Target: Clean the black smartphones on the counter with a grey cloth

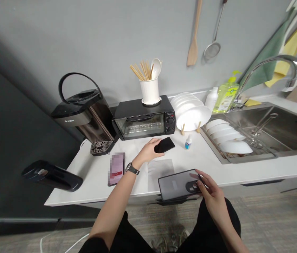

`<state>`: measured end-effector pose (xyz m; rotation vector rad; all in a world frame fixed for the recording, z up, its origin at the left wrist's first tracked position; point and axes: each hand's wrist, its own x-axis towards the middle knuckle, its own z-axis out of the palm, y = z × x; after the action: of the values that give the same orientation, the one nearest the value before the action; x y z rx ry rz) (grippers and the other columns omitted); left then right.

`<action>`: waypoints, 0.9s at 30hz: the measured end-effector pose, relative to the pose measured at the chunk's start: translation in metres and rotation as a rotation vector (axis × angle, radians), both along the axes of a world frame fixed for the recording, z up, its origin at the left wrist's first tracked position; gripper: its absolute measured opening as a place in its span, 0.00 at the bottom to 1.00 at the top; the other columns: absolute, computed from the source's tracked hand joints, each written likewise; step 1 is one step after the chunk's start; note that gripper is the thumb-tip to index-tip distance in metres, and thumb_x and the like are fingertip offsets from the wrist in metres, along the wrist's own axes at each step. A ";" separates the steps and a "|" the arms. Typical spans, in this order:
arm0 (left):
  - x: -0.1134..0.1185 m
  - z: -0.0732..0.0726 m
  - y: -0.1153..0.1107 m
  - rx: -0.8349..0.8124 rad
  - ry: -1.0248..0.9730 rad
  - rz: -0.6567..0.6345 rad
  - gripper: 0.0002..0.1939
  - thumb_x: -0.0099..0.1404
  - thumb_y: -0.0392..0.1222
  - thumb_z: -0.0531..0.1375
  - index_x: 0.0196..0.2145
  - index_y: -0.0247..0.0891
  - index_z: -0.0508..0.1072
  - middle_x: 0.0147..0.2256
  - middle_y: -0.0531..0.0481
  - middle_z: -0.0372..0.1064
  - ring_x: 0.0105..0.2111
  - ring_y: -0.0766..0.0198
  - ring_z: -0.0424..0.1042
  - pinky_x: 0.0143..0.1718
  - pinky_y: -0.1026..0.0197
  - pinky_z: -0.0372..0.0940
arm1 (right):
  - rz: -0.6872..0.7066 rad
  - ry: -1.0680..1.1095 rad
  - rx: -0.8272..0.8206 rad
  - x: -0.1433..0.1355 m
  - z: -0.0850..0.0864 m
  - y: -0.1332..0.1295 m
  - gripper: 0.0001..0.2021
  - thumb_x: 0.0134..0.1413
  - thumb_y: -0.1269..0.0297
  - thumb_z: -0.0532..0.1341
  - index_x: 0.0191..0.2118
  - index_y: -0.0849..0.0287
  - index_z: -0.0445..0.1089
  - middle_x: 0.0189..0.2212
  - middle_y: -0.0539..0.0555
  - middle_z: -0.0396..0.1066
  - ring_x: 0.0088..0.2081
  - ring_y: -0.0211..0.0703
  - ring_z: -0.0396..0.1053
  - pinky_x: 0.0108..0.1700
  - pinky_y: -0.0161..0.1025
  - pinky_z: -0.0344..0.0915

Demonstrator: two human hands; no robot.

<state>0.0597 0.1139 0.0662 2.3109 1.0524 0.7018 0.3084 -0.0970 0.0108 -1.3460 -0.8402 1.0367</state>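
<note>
My left hand [152, 150] reaches over the white counter, its fingers closed around the side of a black smartphone [165, 144] in front of the toaster oven. In my right hand [211, 189], a translucent phone case [176, 184] with a dark rim and a camera cutout is pinched at its right end, above the counter's front edge. A pale cloth [155, 172] lies flat between the hands, partly behind the case. Left of my wrist rests another phone [116, 168] with a pinkish screen. A small white and blue bottle [188, 142] stands right of the smartphone.
Behind are a black toaster oven [144, 121] carrying a utensil holder [149, 90], and a water dispenser [87, 119]. White plates [193, 117] stand in a rack. Bowls [227, 137] sit by the sink [296, 137]. A dark thermos [53, 175] is at the counter's left end.
</note>
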 end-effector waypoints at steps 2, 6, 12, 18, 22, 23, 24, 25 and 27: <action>0.002 -0.019 0.018 -0.013 0.058 -0.034 0.36 0.63 0.45 0.70 0.66 0.38 0.67 0.62 0.41 0.67 0.61 0.51 0.68 0.67 0.49 0.61 | 0.009 0.004 0.008 0.002 -0.002 0.000 0.29 0.55 0.42 0.70 0.58 0.52 0.73 0.54 0.61 0.79 0.42 0.50 0.79 0.38 0.41 0.77; -0.001 -0.045 0.035 -0.018 0.105 -0.035 0.36 0.63 0.46 0.71 0.66 0.37 0.68 0.66 0.39 0.65 0.65 0.47 0.64 0.69 0.45 0.56 | -0.008 -0.019 0.037 0.008 -0.003 0.000 0.26 0.57 0.43 0.69 0.56 0.51 0.74 0.55 0.60 0.79 0.49 0.52 0.78 0.46 0.42 0.77; -0.004 -0.039 0.026 0.014 0.139 -0.016 0.36 0.69 0.51 0.66 0.68 0.35 0.63 0.70 0.36 0.59 0.73 0.46 0.52 0.74 0.41 0.43 | 0.018 -0.055 0.063 0.012 0.001 0.004 0.24 0.60 0.45 0.67 0.56 0.52 0.74 0.56 0.60 0.78 0.51 0.52 0.78 0.48 0.44 0.76; -0.003 -0.010 -0.092 0.069 0.122 -0.080 0.49 0.69 0.62 0.63 0.76 0.47 0.42 0.75 0.40 0.47 0.74 0.48 0.51 0.74 0.40 0.47 | 0.064 0.011 0.057 -0.004 0.004 0.017 0.29 0.57 0.42 0.68 0.57 0.54 0.72 0.53 0.62 0.79 0.39 0.47 0.78 0.36 0.41 0.77; -0.017 -0.022 -0.171 0.122 0.243 0.098 0.60 0.60 0.60 0.72 0.76 0.46 0.41 0.69 0.37 0.60 0.67 0.42 0.63 0.69 0.38 0.59 | 0.153 0.016 0.046 -0.031 0.004 0.023 0.30 0.56 0.38 0.67 0.56 0.54 0.70 0.52 0.61 0.79 0.37 0.47 0.78 0.33 0.41 0.77; -0.024 -0.027 -0.183 0.125 0.256 0.146 0.55 0.63 0.56 0.71 0.76 0.47 0.44 0.67 0.38 0.61 0.65 0.44 0.65 0.67 0.41 0.63 | 0.195 -0.002 0.046 -0.037 0.003 0.024 0.30 0.57 0.38 0.65 0.57 0.53 0.70 0.52 0.61 0.79 0.38 0.48 0.78 0.33 0.42 0.77; -0.031 -0.032 -0.192 0.125 0.255 0.191 0.52 0.64 0.52 0.70 0.75 0.48 0.46 0.66 0.39 0.63 0.64 0.45 0.67 0.65 0.42 0.65 | 0.234 -0.036 0.051 -0.042 0.003 0.027 0.30 0.59 0.38 0.64 0.58 0.52 0.69 0.51 0.60 0.79 0.38 0.48 0.79 0.34 0.42 0.77; -0.039 -0.036 -0.199 0.124 0.247 0.231 0.50 0.65 0.50 0.70 0.75 0.48 0.47 0.65 0.39 0.64 0.63 0.46 0.68 0.64 0.44 0.66 | 0.259 -0.092 0.063 -0.045 0.002 0.031 0.30 0.62 0.38 0.62 0.60 0.52 0.67 0.49 0.59 0.80 0.38 0.49 0.79 0.35 0.42 0.77; -0.056 -0.044 -0.212 0.130 0.226 0.322 0.47 0.66 0.48 0.69 0.74 0.49 0.48 0.64 0.40 0.64 0.63 0.47 0.69 0.63 0.44 0.68 | 0.244 -0.282 0.105 -0.046 0.000 0.044 0.27 0.66 0.41 0.58 0.62 0.51 0.66 0.46 0.57 0.80 0.35 0.47 0.79 0.36 0.43 0.75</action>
<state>0.0032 -0.0977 0.0222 2.3986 1.5480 0.6539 0.2628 -0.0526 0.0110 -1.3406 -1.2779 0.9851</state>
